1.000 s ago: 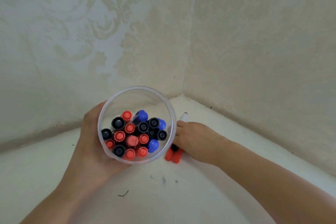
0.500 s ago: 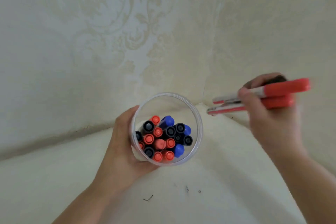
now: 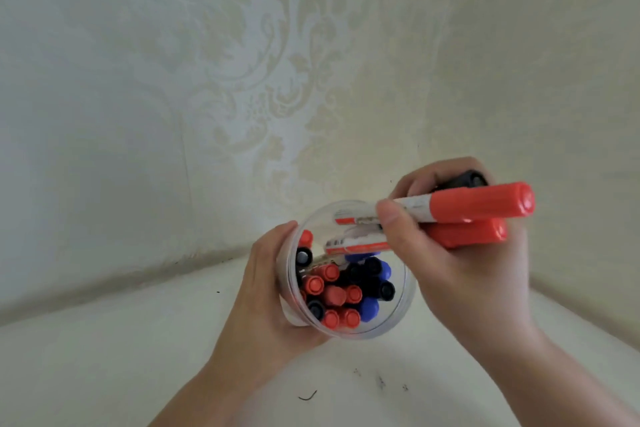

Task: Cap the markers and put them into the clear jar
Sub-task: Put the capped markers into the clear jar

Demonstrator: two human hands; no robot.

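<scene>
My left hand [image 3: 258, 291] grips the clear jar [image 3: 398, 314] from its left side, holding it above the white surface. Several capped markers with red, black and blue caps [image 3: 341, 293] stand inside it. My right hand [image 3: 460, 263] holds a small bundle of capped markers: two with red caps [image 3: 481, 206] and one black-capped marker [image 3: 467, 178] behind them. The bundle lies almost level, its tail ends reaching over the jar's mouth and just inside the rim.
A white tabletop [image 3: 104, 357] runs into a corner formed by two walls with pale patterned wallpaper [image 3: 242, 80]. A few dark specks and a thin curled scrap [image 3: 308, 396] lie on the surface near the front.
My right hand lifted the bundle of markers off the table and has brought it left until its ends are over the jar's mouth. The jar stays in my left hand.
</scene>
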